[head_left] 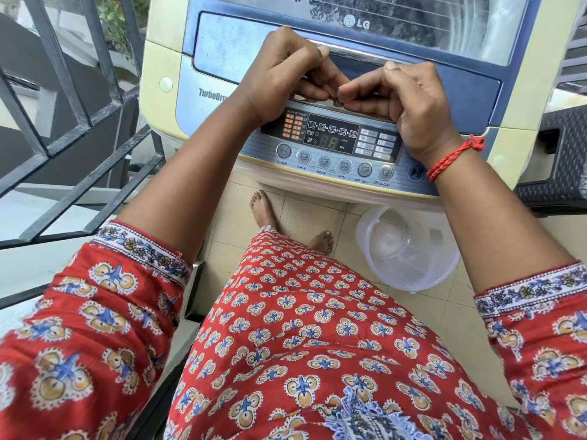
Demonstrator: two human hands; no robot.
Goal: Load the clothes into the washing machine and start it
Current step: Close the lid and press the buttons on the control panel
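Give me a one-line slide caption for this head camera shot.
Both hands, left hand and right hand, curl their fingers at the washing machine lid's front edge above the control panel.

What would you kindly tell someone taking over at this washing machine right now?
Left hand and right hand: fingers curled under the front edge of the blue, translucent lid of the cream top-loading washing machine.
Lid down; no clothes in view, so loading cannot be confirmed.
Control panel display lit.
Left: press the blue start/pause button.
Clear plastic tub sits on the floor.
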